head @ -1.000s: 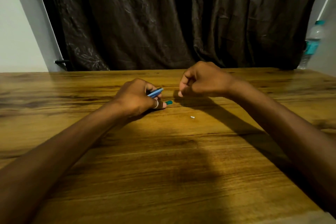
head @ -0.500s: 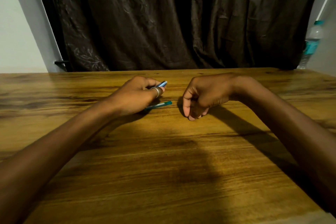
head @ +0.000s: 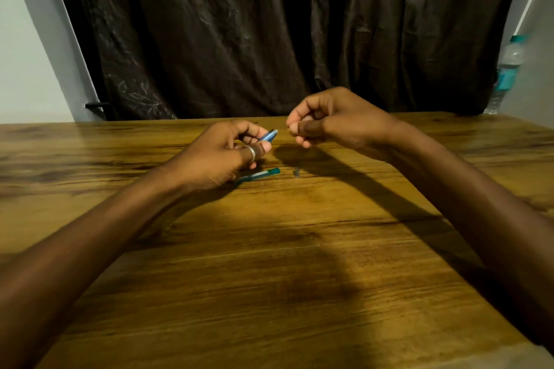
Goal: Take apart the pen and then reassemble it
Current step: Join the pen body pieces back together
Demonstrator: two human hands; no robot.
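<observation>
My left hand (head: 221, 156), with a ring on one finger, grips the blue pen barrel (head: 268, 135), whose open end points right and up. Just right of it my right hand (head: 332, 120) hovers above the table. Its thumb and fingertips are pinched together, and I see nothing between them. A teal refill (head: 259, 174) lies on the wooden table (head: 269, 263) below my left hand, partly hidden by it. A tiny grey piece (head: 296, 171) shows blurred in the shadow just right of the refill's end.
A dark curtain (head: 269, 33) hangs behind the table's far edge. A clear water bottle (head: 508, 69) with a teal cap and label stands at the far right corner.
My right hand dipped to the table where a small white piece lay, then rose, pinched, beside the barrel. That spot is now bare. My left hand lifted, uncovering more of the refill.
</observation>
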